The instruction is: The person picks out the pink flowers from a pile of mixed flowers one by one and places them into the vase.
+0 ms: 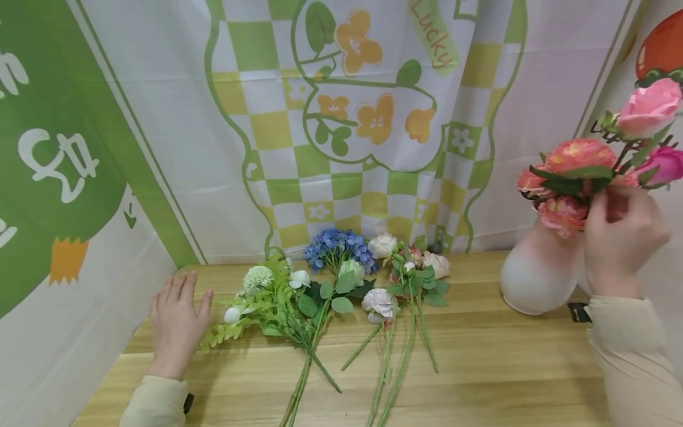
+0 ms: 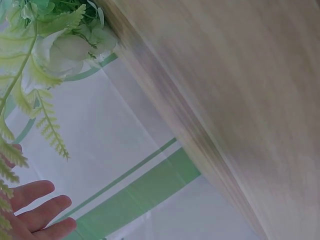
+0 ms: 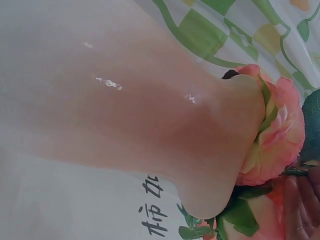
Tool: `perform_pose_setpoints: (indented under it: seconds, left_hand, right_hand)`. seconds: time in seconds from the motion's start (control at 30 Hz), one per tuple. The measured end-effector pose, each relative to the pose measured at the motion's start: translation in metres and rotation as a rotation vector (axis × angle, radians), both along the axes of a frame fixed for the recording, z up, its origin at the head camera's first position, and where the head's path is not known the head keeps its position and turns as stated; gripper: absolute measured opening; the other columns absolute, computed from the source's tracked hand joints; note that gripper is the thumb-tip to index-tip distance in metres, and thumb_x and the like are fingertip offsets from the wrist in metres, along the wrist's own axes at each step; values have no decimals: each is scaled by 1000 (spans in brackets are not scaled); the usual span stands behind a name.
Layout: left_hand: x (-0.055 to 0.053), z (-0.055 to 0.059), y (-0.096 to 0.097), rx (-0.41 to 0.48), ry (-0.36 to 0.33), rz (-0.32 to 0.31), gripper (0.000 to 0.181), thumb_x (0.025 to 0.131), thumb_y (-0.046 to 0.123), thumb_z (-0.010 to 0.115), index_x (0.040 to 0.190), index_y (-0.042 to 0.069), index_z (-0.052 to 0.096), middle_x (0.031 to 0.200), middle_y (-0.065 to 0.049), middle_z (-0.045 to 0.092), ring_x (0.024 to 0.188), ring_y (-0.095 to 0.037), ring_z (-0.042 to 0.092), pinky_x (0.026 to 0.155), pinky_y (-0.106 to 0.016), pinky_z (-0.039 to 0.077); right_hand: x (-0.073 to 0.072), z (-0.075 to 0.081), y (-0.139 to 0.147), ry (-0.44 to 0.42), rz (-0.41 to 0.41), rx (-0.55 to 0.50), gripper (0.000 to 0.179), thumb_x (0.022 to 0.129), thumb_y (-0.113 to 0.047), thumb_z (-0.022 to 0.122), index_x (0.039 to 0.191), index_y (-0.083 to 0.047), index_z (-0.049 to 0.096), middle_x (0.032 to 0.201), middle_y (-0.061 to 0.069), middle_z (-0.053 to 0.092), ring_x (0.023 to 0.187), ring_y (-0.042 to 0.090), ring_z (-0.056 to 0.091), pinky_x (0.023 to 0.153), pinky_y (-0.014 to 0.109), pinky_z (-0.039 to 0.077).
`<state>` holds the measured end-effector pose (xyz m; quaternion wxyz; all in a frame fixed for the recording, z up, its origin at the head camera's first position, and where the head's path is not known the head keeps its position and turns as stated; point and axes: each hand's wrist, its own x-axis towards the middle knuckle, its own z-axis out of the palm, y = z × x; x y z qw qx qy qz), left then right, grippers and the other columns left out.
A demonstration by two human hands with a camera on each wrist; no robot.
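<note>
My right hand (image 1: 626, 234) is at the mouth of a pink-and-white vase (image 1: 539, 279), its thumb and fingers pinching a flower stem (image 3: 296, 171). Coral peonies (image 1: 581, 157) fill the vase opening, with a pale pink rose (image 1: 649, 110) and a magenta rose (image 1: 664, 166) rising above the hand. Fingers hide part of the blooms and the vase rim. At the left of the table my left hand (image 1: 178, 323) lies with fingers spread and holds nothing. Beside its thumb is a yellow-green fern spray (image 1: 229, 332), which partly covers that hand in the left wrist view.
Across the middle of the wooden table (image 1: 480, 367) lie blue hydrangeas (image 1: 341, 249), a pale green rose (image 1: 350, 274), a green pompom flower (image 1: 258, 277) and white-pink roses (image 1: 380, 303), stems toward the front. A patterned cloth (image 1: 363, 190) hangs behind.
</note>
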<state>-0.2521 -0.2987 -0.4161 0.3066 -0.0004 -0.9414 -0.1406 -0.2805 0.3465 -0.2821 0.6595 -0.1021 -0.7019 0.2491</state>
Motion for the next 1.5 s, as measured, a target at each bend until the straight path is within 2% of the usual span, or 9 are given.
perform_pose_setpoints:
  seconds: [0.3,0.43,0.53,0.57,0.63,0.73,0.87,1.27,1.5]
  left_hand:
    - [0,1,0,1,9,-2,54,97,29,51,138,-5,41,138,-32,41,130,-52,31,108,-66,18]
    - [0,1,-1,-2,11,1,54,97,29,51,138,-4,41,139,-32,40,131,-52,31,107,-67,19]
    - [0,1,-1,-3,14,3,54,97,29,52,138,-4,41,138,-32,41,131,-52,30,106,-67,20]
    - [1,2,-1,-2,14,3,54,97,29,52,138,-4,41,138,-32,41,130,-52,31,106,-67,20]
    - [1,2,-1,-4,12,3,54,97,29,51,138,-4,41,138,-32,41,130,-52,31,106,-67,20]
    - [2,2,-1,-7,12,5,54,97,29,52,138,-4,41,137,-32,41,129,-52,32,106,-67,21]
    - [2,2,-1,-9,8,4,54,97,29,52,138,-4,41,137,-32,42,130,-52,32,106,-67,20]
    - [4,1,1,0,-36,3,56,98,32,49,139,-4,39,139,-32,39,132,-52,29,109,-66,16]
    - [-4,7,12,-10,9,-25,53,96,29,52,136,-6,43,137,-31,42,129,-51,33,107,-64,22]
  right_hand:
    - [-1,-3,3,-28,-37,-11,25,89,-23,61,90,-1,72,83,19,71,70,-32,28,70,2,24]
    - [-1,2,3,-93,-61,3,29,90,-26,58,92,-1,72,87,18,72,70,1,63,63,16,28]
    - [-2,5,3,-134,-79,-6,31,92,-28,56,92,-1,71,88,18,72,80,37,65,60,32,28]
    - [-2,5,4,-140,-83,-13,31,92,-28,56,92,-1,71,88,18,72,81,38,65,60,35,27]
    - [-2,5,4,-150,-97,-26,31,91,-28,56,92,-2,72,88,17,72,79,36,64,60,33,26]
    - [-2,5,4,-151,-100,-47,31,91,-31,57,93,-4,73,89,14,73,70,-4,60,60,21,25]
    - [-1,3,5,-134,-82,-77,33,90,-36,59,94,-7,74,91,12,74,65,-35,22,65,8,22]
    - [6,-1,0,-103,-52,-76,31,89,-35,63,94,-7,75,91,13,73,67,-36,24,66,7,23]
    - [14,-3,-3,-93,-35,-68,32,90,-33,63,95,-4,74,93,17,73,66,-37,26,70,2,23]
